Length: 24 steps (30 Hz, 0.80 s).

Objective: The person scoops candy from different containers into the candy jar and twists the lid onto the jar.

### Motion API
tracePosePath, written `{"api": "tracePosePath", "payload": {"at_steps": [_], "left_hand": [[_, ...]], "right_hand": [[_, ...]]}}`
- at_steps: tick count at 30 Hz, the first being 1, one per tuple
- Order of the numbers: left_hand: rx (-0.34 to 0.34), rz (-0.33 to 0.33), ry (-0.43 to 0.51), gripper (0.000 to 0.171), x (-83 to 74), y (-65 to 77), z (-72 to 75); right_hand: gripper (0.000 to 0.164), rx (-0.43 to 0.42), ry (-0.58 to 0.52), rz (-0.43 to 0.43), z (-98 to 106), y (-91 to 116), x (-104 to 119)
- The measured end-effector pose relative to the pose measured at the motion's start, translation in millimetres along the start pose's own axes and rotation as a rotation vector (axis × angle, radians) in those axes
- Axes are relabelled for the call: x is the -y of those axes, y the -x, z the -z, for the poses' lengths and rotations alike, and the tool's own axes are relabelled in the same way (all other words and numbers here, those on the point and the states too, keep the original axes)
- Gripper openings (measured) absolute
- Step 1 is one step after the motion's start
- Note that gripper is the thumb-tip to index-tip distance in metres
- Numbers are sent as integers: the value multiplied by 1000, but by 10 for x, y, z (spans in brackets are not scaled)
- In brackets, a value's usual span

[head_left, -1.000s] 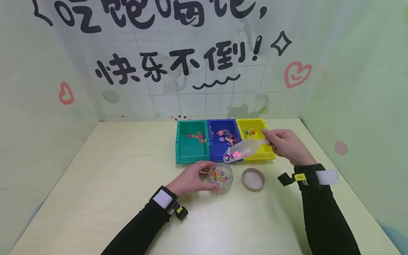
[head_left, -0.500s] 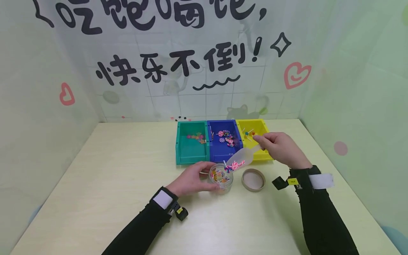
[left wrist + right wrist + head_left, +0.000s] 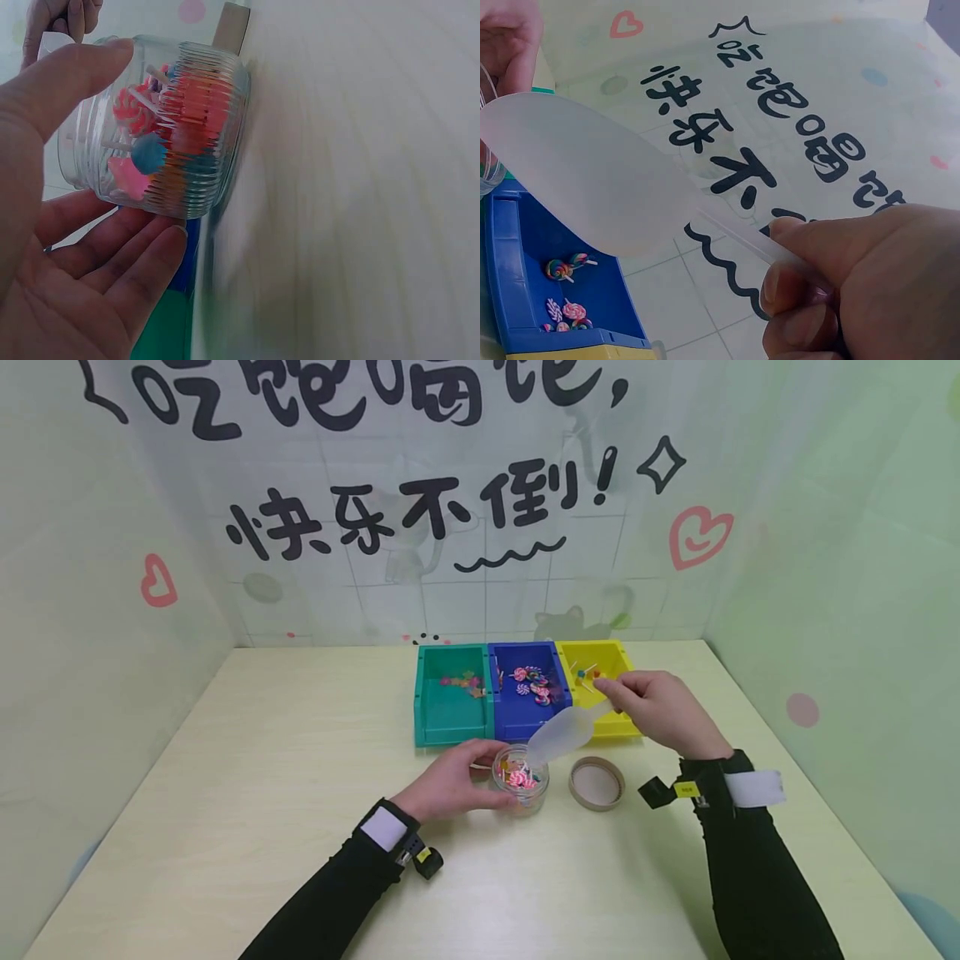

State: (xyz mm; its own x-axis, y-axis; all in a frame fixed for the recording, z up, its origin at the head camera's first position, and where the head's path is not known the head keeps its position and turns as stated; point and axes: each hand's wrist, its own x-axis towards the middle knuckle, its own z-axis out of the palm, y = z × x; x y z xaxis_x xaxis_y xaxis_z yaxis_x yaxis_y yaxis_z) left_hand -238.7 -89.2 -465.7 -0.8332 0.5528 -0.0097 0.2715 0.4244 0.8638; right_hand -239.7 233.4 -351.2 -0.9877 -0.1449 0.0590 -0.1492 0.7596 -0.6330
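Note:
My left hand (image 3: 457, 781) holds a clear glass jar (image 3: 90, 169) on the table, thumb on one side and fingers on the other. Inside the jar, small lollipop pieces (image 3: 133, 112), a blue ball and pink and orange bits show through the ribbed glass. My right hand (image 3: 663, 710) grips the thin handle of a translucent white scoop (image 3: 561, 735). The scoop tilts down, its tip over the jar's mouth, and no candy shows in it. In the right wrist view the scoop (image 3: 592, 172) hides part of the jar.
Behind the jar stand three joined bins: green (image 3: 452, 727) with star-like bits, blue (image 3: 517, 722) with swirl lollipops, yellow (image 3: 626, 727) with small ball-topped sticks. A round lid (image 3: 576, 797) lies right of the jar. A printed cloth backdrop (image 3: 315, 602) rises behind the table.
The right hand moved left and down, tipping the scoop over the jar. The pink swirl lollipops slid out of the scoop and now lie in the jar. The left hand stayed put.

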Motion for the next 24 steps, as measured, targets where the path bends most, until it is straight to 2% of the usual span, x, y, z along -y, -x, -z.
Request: {"api": "tracePosePath", "payload": {"at_steps": [8,17,24], "left_hand": [[2,3,-7,77,-4,3,3],[-2,7,-18,79,14,0,15],[-30,23,-10,82,7,-5,64]], "right_hand": [[57,13,-59,-35,14,-23,-56],[46,77,-318,-66,71,-16,-127],[37,94,-380,-48,84,-39,-132]]}}
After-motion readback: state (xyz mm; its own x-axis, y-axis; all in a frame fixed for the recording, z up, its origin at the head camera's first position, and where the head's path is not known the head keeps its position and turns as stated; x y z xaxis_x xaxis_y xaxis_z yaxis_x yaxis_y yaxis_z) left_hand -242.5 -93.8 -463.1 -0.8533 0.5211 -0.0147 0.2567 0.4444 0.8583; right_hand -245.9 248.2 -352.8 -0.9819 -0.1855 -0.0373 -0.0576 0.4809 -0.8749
